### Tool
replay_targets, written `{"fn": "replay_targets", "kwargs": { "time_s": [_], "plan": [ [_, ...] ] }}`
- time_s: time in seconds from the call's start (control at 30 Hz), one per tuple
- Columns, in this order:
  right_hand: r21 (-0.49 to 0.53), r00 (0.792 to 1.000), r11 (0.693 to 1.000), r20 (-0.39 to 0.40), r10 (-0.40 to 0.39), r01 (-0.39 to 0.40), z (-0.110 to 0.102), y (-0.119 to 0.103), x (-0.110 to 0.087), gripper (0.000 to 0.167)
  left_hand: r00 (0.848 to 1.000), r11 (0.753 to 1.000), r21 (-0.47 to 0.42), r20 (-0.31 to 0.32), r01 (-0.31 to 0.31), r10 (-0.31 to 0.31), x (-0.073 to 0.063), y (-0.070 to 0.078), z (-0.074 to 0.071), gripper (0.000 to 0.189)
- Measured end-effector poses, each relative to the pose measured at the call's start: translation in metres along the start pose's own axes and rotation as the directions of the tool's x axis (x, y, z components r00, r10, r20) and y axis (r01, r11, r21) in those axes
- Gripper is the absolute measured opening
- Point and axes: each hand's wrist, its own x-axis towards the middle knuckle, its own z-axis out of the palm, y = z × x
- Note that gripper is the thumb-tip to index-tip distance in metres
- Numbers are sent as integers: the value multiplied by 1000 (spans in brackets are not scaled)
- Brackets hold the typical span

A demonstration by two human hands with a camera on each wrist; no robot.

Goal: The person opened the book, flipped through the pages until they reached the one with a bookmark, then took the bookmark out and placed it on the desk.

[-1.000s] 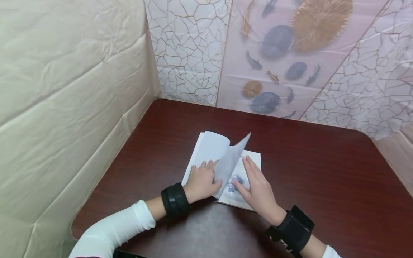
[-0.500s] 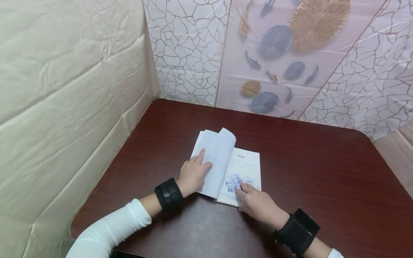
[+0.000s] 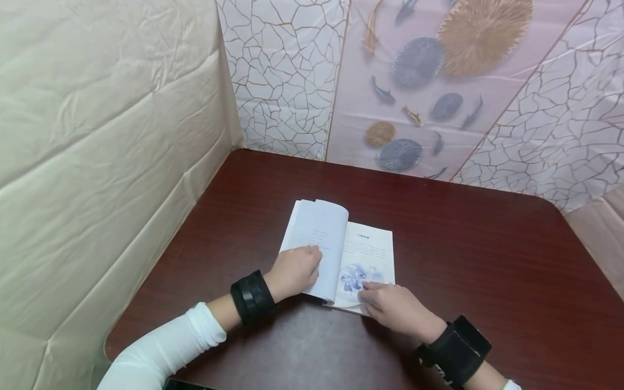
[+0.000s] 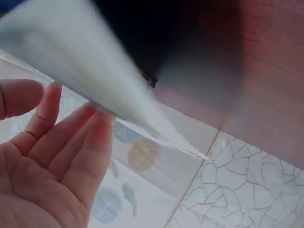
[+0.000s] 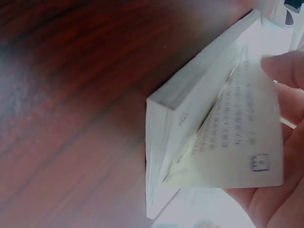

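An open book (image 3: 368,249) lies on the table, its right page printed with text and a blue-violet picture (image 3: 354,277). My left hand (image 3: 294,271) rests over the curved left-hand pages (image 3: 324,222). In the left wrist view, its extended fingertips (image 4: 102,114) touch the edge of the pages, with the thumb held apart. My right hand (image 3: 397,307) is at the lower right corner of the book. The right wrist view shows it pinching a page (image 5: 237,147), thumb on the printed face and fingers behind, the sheet lifted off the thick stack below.
The dark red-brown table (image 3: 487,260) extends round the book. A pale cloth (image 3: 122,162) hangs along the left side, and a patterned curtain (image 3: 287,81) stands behind the far edge. A dark object (image 3: 185,384) shows at the bottom edge. Black bands (image 3: 252,297) circle both wrists.
The leaf that stood up between my hands has gone over to the left and settled flatter. My left hand has slid down the left page; my right hand has dropped to the lower right corner.
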Motion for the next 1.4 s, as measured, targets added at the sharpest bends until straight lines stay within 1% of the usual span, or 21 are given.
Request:
{"fn": "replay_targets", "kwargs": {
  "time_s": [0.1, 0.17, 0.27, 0.37, 0.47, 0.57, 0.63, 0.7, 0.8, 0.83, 0.93, 1.0, 1.03, 1.07, 1.13, 1.17, 1.23, 1.27, 1.3, 1.33, 1.4],
  "plan": [
    [-11, 998, 1000, -55, 7, -8, -2, 0, 0, 9, 1000, 1000, -2, 9, -20, 20, -2, 5, 0, 26],
    [-22, 994, 1000, -113, 11, -14, -4, 0, 0, 9, 997, 999, 9, 65, -34, 33, -4, 9, -1, 42],
    [-40, 977, 999, -211, -12, 4, -6, 0, 1, 9, 987, 998, 44, 158, -47, 40, -6, 15, -1, 62],
    [-61, 943, 997, -326, -68, 51, -7, 0, 3, 3, 979, 996, 75, 205, -39, 23, -7, 22, -1, 72],
    [-73, 902, 993, -416, -115, 93, -8, -1, 5, 6, 980, 994, 104, 199, -21, 0, -8, 27, 2, 82],
    [-72, 865, 988, -477, -152, 134, -8, -2, 8, 10, 982, 989, 150, 189, -5, -24, -10, 32, 9, 90],
    [-69, 849, 985, -500, -170, 156, -9, -4, 9, 12, 984, 985, 171, 175, 6, -36, -11, 35, 13, 90],
    [-63, 841, 983, -509, -180, 172, -10, -5, 11, 13, 988, 982, 189, 147, 20, -48, -11, 37, 16, 84],
    [-47, 827, 983, -535, -174, 176, -10, -7, 13, 13, 991, 984, 174, 124, 36, -58, -10, 42, 20, 75],
    [-35, 818, 985, -553, -161, 170, -10, -7, 14, 17, 990, 986, 163, 123, 43, -63, -9, 43, 20, 72],
    [-2, 773, 993, -628, -90, 114, -9, -8, 15, 41, 987, 991, 113, 133, 74, -89, -7, 44, 19, 64],
    [26, 759, 998, -651, -23, 53, -9, -8, 14, 54, 986, 992, 57, 119, 111, -117, -5, 42, 17, 58],
    [40, 764, 999, -645, 10, 20, -8, -8, 13, 58, 985, 991, 29, 109, 129, -131, -4, 40, 15, 55],
    [48, 778, 999, -626, 41, -14, -8, -7, 11, 62, 985, 990, 4, 92, 143, -143, -2, 38, 13, 52],
    [56, 840, 995, -534, 100, -83, -6, -6, 9, 72, 988, 988, -35, 27, 152, -151, -1, 32, 9, 47],
    [56, 874, 992, -469, 124, -111, -6, -6, 7, 76, 989, 988, -40, -6, 151, -151, 0, 29, 7, 46],
    [52, 935, 986, -312, 169, -161, -5, -5, 6, 82, 987, 989, -23, -70, 145, -146, 0, 23, 3, 48],
    [51, 956, 982, -228, 186, -179, -4, -5, 5, 83, 985, 990, -10, -102, 140, -140, 0, 19, 2, 51],
    [55, 969, 979, -145, 200, -194, -2, -6, 4, 82, 982, 991, 6, -130, 136, -134, 0, 16, 1, 56],
    [62, 975, 976, -68, 211, -207, -1, -6, 4, 83, 981, 991, 24, -148, 134, -129, -1, 13, -1, 62],
    [74, 973, 971, 60, 224, -228, 1, -7, 3, 82, 977, 990, 61, -183, 126, -113, -2, 7, -2, 67]
  ]
}}
